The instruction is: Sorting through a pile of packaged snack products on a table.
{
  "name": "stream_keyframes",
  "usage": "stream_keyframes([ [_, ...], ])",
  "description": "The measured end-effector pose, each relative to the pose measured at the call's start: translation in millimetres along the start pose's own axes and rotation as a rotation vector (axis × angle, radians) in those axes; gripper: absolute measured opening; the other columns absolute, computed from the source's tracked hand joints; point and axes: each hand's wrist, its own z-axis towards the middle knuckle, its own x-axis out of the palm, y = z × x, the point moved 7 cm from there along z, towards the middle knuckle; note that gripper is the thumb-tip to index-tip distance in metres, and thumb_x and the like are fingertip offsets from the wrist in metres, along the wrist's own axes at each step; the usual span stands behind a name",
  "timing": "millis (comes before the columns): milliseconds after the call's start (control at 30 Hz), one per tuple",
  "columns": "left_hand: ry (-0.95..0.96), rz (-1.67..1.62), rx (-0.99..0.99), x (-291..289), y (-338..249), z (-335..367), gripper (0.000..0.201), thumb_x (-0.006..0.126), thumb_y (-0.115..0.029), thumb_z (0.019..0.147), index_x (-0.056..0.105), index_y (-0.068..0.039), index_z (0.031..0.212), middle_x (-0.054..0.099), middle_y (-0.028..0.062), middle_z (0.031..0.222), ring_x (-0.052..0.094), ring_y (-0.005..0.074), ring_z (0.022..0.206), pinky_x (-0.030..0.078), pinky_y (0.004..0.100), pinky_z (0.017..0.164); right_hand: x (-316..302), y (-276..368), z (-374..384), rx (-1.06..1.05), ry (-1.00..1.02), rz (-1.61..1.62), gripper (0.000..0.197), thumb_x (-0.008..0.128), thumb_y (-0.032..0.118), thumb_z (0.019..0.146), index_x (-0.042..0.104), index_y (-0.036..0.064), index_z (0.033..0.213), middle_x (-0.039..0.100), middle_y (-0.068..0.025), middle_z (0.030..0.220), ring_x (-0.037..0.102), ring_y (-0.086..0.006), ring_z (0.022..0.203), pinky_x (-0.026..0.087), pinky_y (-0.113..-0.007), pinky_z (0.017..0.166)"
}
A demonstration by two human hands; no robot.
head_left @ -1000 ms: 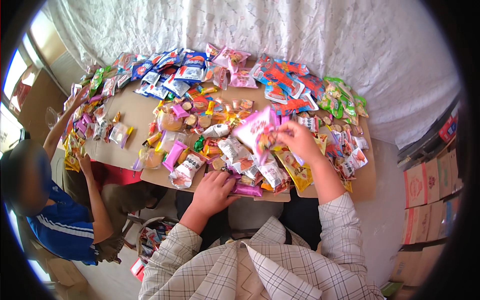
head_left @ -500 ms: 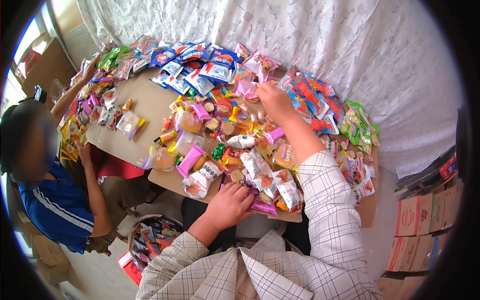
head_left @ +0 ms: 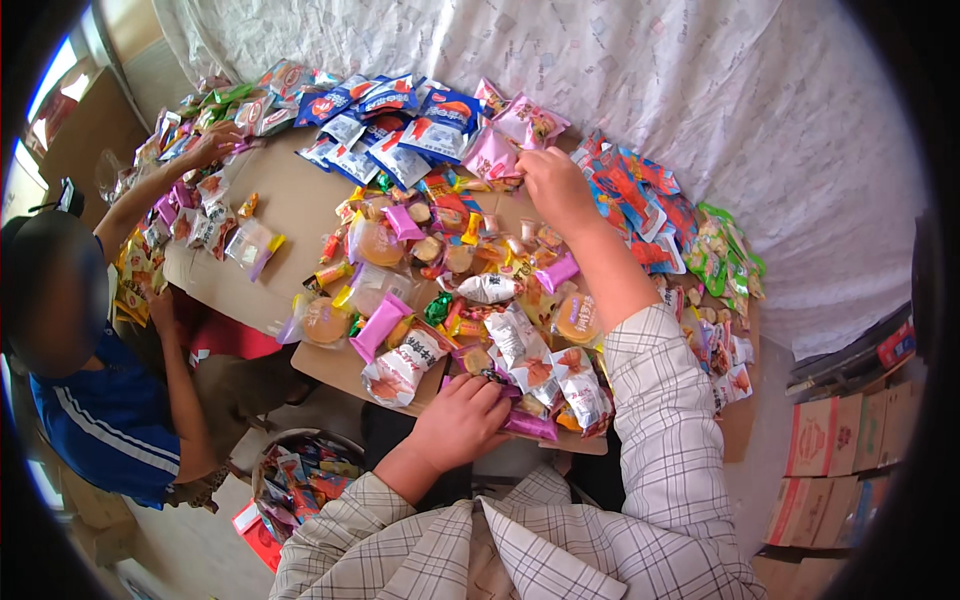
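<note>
My right hand reaches over the far side of the table, its fingers closed at the lower corner of a pink snack packet. Another pink packet lies just behind it. At the near edge, my left hand bends its fingers over the mixed pile; a small dark wrapper shows at the fingertips, but what they grip is hidden. Close to that hand lie a purple packet, white snack packets and a long pink-purple packet. A round cake in clear wrap sits left of my right forearm.
Blue-and-white packets are heaped at the back, with red-and-blue packets and green packets farther right. A co-worker in a blue shirt sits at left. A basket of packets stands below; cartons are stacked right.
My right hand has moved slightly away from me, shifting the pink packet toward the other pink ones. My left hand stays nearly still. The co-worker's far hand has moved right.
</note>
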Motion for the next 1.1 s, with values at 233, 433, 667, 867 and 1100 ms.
stream_keyframes([
  [233,0.004,-0.011,-0.005,-1,0,1,0.041,0.081,-0.036,0.077,0.067,-0.008,0.104,0.06,0.0082,0.104,0.06,0.029,0.104,0.05,0.0435,0.093,24,20,-3,-0.054,0.064,-0.074,0.007,0.059,0.005,0.086,0.064,0.0072,0.09,0.068,-0.0124,0.098,0.064,-0.036,0.098,0.054,-0.048,0.083],
  [433,0.021,-0.015,-0.01,4,2,-1,0.044,0.081,-0.038,0.079,0.067,-0.007,0.107,0.06,0.0083,0.105,0.06,0.029,0.106,0.049,0.043,0.097,9,19,-2,-0.111,-0.043,-0.031,0.005,0.059,0.004,0.086,0.062,0.0069,0.087,0.067,-0.0114,0.091,0.064,-0.0348,0.094,0.054,-0.046,0.08],
  [667,0.069,-0.009,-0.004,5,3,-3,0.049,0.078,-0.04,0.082,0.067,-0.006,0.115,0.061,0.0094,0.111,0.061,0.029,0.11,0.048,0.0425,0.101,36,15,4,-0.046,0.143,-0.136,0.003,0.058,0.005,0.087,0.061,0.0068,0.089,0.065,-0.0119,0.094,0.063,-0.0354,0.094,0.052,-0.047,0.082],
  [867,0.053,-0.002,-0.006,7,4,-5,0.05,0.077,-0.041,0.083,0.067,-0.006,0.117,0.061,0.0094,0.112,0.061,0.0289,0.111,0.047,0.0428,0.102,9,7,2,-0.003,0.037,0.072,0.01,0.061,0.001,0.086,0.067,0.004,0.094,0.07,-0.0159,0.09,0.065,-0.039,0.09,0.052,-0.049,0.08],
  [1100,0.053,-0.014,-0.013,6,4,-4,0.05,0.078,-0.041,0.082,0.067,-0.006,0.116,0.061,0.0091,0.112,0.061,0.0291,0.111,0.047,0.0437,0.103,23,17,2,-0.077,0.135,-0.064,0.011,0.062,0.002,0.083,0.067,0.0051,0.092,0.069,-0.0158,0.086,0.064,-0.0388,0.09,0.052,-0.05,0.08],
])
